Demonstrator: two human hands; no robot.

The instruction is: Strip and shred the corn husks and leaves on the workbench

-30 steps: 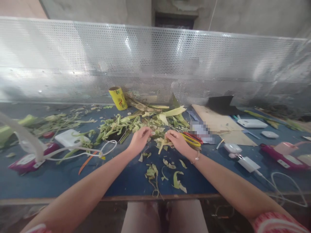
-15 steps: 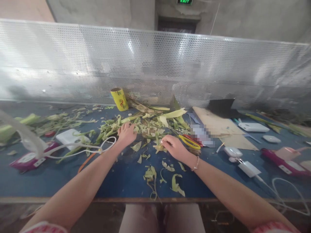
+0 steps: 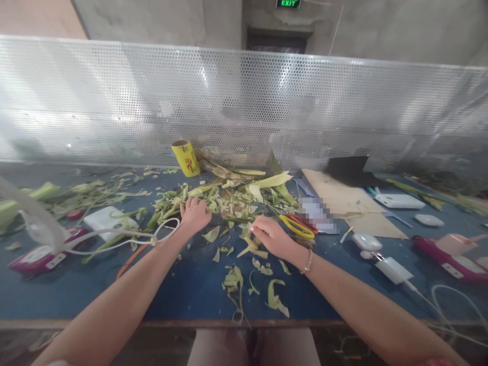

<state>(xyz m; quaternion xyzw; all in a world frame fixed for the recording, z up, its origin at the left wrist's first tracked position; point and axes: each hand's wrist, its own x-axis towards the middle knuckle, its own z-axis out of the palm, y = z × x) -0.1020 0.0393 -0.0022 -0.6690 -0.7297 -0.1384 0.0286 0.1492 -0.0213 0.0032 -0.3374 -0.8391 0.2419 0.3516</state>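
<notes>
Head view: dark-blue tabletop [image 3: 183, 295] carries a tangled green plant-scrap heap [image 3: 216, 195]; a looped white plastic cable [image 3: 142, 234] beside the left hand [image 3: 195, 213] could snag on a sideways sweep. Its loosely curled grip meets the heap; the right hand [image 3: 275, 237] bunches beside pale-yellow strips [image 3: 250, 249]; either's hold, I cannot tell.

Blue desk [image 3: 183, 300], pretty scuffed, brownish front edge [image 3: 114, 323]. Big perforated metal screen [image 3: 152, 76] runs along back, kinda shiny, bright light streaks [image 3: 284, 73] on it. Behind it, bare grey wall [image 3: 160, 23], pinkish patch [image 3: 38, 18] top left. Dark opening [image 3: 276, 41] up there too, green exit sign [image 3: 288, 4] above, thin pale cord [image 3: 336, 30] right of it. Floor under desk dark, blurry.
</notes>
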